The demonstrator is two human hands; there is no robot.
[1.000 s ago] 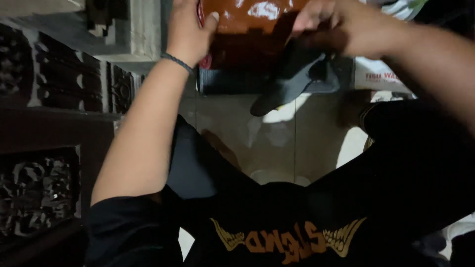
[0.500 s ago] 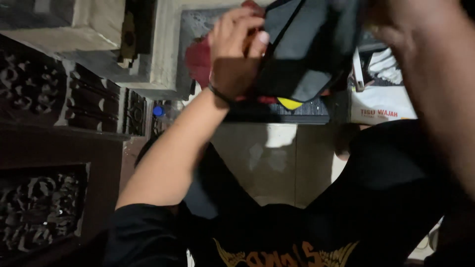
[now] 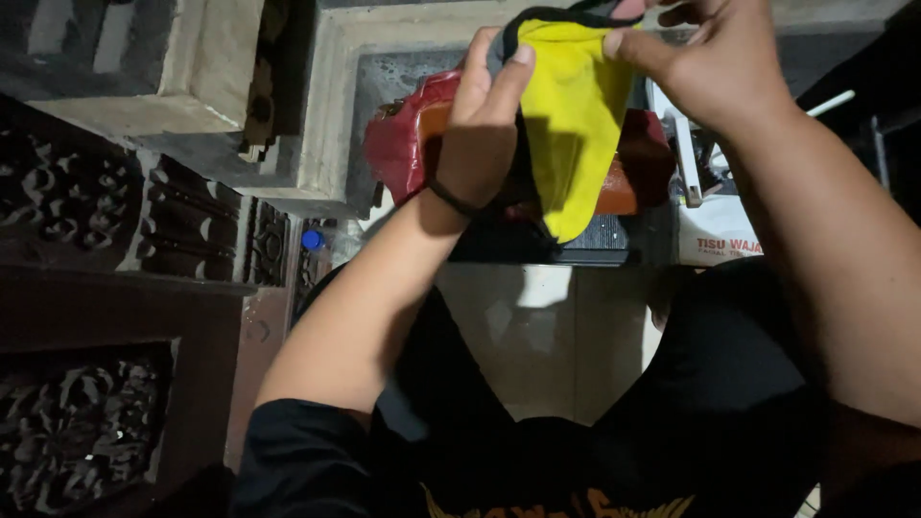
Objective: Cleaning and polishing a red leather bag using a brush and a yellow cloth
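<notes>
A yellow cloth with a dark edge [image 3: 573, 125] is held up in front of me by both hands. My left hand [image 3: 486, 125] grips its left side with the thumb pressed on the upper corner; a dark band circles that wrist. My right hand [image 3: 715, 62] pinches the top right edge. Behind the cloth, a red and orange rounded object [image 3: 408, 144] rests on a dark flat base [image 3: 595, 245].
Carved dark wooden furniture [image 3: 86, 288] fills the left side. A pale stone ledge [image 3: 221, 86] runs along the upper left. A white printed box [image 3: 715, 230] stands at the right. Pale floor tiles [image 3: 547, 336] show below, above my black shirt [image 3: 614, 451].
The view has shifted. My hands were pressed around a dark cloth over the reddish object; now they have spread it so its yellow side faces me.
</notes>
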